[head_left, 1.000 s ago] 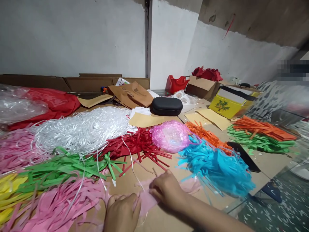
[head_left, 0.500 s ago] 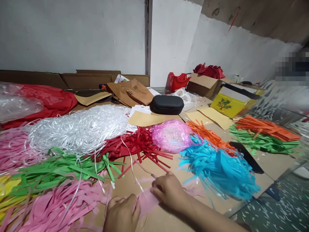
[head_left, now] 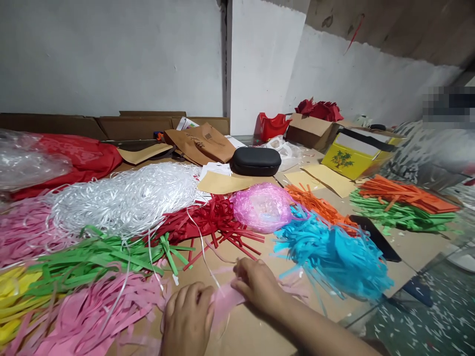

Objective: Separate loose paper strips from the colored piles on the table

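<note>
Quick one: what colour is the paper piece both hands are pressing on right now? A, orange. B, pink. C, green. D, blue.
B: the left hand and right hand both rest on a pink paper piece lying flat on the brown cardboard surface; the blue shreds lie apart to the right.

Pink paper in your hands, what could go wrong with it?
The thin pink paper pinched between the left hand and right hand might tear if pulled hard. A loose white ribbon trails toward it and could snag. The pink strips alongside may get dragged.
</note>
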Available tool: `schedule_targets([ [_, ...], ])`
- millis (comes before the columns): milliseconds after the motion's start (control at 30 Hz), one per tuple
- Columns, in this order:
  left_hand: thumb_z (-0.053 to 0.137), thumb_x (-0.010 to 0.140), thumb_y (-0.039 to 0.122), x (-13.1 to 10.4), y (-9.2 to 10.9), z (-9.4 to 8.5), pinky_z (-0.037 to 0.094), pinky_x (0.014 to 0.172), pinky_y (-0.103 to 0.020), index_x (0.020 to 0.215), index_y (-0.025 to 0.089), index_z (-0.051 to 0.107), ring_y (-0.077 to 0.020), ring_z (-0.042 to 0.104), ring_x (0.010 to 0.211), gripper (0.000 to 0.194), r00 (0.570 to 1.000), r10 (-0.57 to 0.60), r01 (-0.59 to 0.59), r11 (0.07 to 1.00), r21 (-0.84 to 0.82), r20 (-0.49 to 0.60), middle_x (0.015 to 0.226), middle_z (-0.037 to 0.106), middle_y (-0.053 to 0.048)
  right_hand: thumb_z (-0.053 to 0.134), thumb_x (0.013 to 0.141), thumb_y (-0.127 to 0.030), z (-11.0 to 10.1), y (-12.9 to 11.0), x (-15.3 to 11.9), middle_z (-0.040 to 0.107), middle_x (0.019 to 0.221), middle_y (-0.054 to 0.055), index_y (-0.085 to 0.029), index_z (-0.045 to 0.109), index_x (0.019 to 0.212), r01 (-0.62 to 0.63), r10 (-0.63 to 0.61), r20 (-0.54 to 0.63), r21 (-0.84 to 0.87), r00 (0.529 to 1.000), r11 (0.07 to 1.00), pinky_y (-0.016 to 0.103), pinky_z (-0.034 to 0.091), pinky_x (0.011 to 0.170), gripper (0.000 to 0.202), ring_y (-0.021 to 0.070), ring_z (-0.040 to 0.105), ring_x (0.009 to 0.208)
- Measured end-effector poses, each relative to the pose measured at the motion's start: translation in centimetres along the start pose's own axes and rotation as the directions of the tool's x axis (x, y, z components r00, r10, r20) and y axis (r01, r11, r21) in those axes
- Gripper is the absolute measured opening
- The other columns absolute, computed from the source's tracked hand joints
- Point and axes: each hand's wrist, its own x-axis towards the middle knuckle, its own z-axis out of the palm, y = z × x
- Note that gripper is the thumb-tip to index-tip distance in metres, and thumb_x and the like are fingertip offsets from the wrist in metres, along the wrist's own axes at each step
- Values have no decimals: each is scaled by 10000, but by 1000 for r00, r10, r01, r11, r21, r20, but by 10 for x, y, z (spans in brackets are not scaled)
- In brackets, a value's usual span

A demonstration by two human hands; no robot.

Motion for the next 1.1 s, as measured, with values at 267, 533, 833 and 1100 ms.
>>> schedule_targets([
  [267, 643, 726, 229, 14, 20, -28, 261, 1086, -593, 873, 228, 723, -289, 580, 966, 167, 991, 124, -129, 985, -112, -55, 881, 715, -28, 626, 967, -298, -19, 35, -2, 725, 1230, 26, -256, 691, 1066, 486, -516, -76, -244, 853, 839, 582, 105, 1193, 125, 279, 500, 1311],
  [533, 439, 848, 86, 8, 20, -17, 253, 1137, -611, 886, 209, 746, -280, 591, 987, 334, 986, 143, -141, 990, 27, -90, 873, 729, -49, 624, 963, -330, -8, 4, 3, 722, 1194, 101, -201, 662, 1185, 531, -567, -69, -277, 821, 801, 493, 296, 1088, 260, 269, 564, 1145],
  [833, 598, 865, 213, 4, -13, -23, 244, 1028, -516, 842, 291, 675, -223, 642, 870, 112, 976, 211, -213, 977, -34, -51, 815, 717, 52, 770, 890, -334, 2, 31, 34, 777, 907, -13, -220, 770, 838, 425, -421, 58, -91, 905, 901, 332, 342, 799, 125, 167, 654, 879],
  [1100, 538, 908, 224, 1, -3, -14, 262, 1047, -603, 742, 261, 661, -255, 626, 913, 210, 999, -5, 5, 1000, -3, -32, 822, 696, 7, 791, 746, -228, 11, 23, 44, 708, 737, -19, -166, 686, 665, 347, -349, 1, -101, 937, 932, 325, 283, 701, 147, 134, 583, 681],
])
